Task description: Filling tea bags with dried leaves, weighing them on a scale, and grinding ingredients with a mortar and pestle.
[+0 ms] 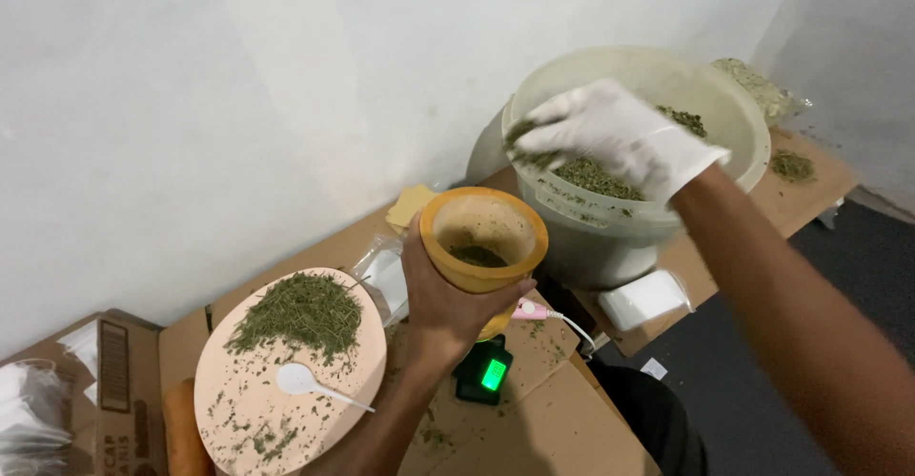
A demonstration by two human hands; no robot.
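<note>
My bare left hand (448, 309) grips the yellow cup (483, 241) upright at six o'clock of the white bucket (743, 123), where my gloved right hand (615, 138) clutches dried green herbs (596, 177)

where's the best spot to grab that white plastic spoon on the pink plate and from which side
Take the white spoon by its thin handle, coming from the right. The handle points down-right toward the pink plate's edge and lies bare, while the bowl end sits nearer the heap of dried herbs.

- Pink round lid (238, 409) bearing a heap of dried green herb (300, 314) and a white spoon (303, 381)
- Small scale (484, 373), green display lit
- Cardboard box (105, 381)
</note>
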